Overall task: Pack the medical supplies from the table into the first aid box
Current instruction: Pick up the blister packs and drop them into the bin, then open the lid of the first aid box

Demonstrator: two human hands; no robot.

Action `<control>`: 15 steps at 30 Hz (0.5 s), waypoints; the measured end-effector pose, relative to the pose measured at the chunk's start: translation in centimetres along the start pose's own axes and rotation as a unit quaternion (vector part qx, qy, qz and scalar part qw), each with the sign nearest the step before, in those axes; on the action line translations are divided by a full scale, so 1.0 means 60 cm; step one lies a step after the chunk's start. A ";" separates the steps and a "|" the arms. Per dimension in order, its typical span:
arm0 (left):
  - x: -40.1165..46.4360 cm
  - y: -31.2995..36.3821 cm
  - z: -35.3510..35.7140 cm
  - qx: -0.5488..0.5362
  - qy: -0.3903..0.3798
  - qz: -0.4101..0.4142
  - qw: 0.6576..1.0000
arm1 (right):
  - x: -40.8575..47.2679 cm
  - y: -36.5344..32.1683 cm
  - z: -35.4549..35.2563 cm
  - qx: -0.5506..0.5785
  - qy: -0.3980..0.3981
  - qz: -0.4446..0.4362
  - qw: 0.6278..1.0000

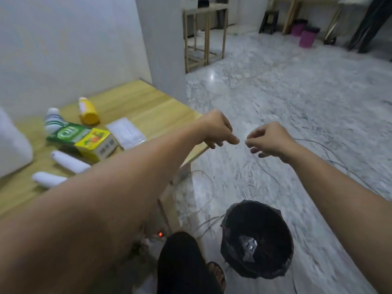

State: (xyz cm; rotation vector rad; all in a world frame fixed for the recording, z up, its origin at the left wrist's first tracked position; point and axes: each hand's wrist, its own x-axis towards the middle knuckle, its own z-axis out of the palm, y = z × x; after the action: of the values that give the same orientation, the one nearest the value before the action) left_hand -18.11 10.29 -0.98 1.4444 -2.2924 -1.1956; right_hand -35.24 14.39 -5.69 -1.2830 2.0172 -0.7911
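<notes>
1. Two hands hang out past the table corner, above the floor and a black-lined bin (257, 238). Left hand (218, 130) and right hand (268, 139) have fingertips pinched narrow, almost touching; whether they hold something tiny cannot be told.
2. Supplies lie to the left on the wooden table (161, 112); the left hand is nearer. Two white rolls (71, 161) point long axis left-to-right, beside a yellow box (96, 144), green box (67, 133) and gauze pack (126, 132).
3. Farther stand a yellow bottle (88, 112) and a striped bottle (53, 120). Labels are too blurred to read.
4. At the left edge, a white shape (12, 145) is perhaps the first aid box.
</notes>
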 end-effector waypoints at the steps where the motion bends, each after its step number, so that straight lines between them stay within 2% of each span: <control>1: -0.021 0.002 -0.030 0.003 0.013 0.001 1.000 | -0.004 -0.034 0.000 -0.004 -0.004 -0.021 1.000; 8: -0.163 -0.062 -0.211 0.033 0.117 -0.045 0.992 | -0.053 -0.237 0.056 -0.046 -0.068 -0.151 0.985; 15: -0.316 -0.176 -0.321 0.076 0.196 -0.117 0.971 | -0.117 -0.387 0.195 -0.083 -0.146 -0.267 0.949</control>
State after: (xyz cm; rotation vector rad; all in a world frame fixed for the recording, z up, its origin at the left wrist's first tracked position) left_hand 8.91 13.44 9.04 1.8561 -2.0185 -0.7087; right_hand -11.09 10.90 5.65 -1.9631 1.5372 -0.6192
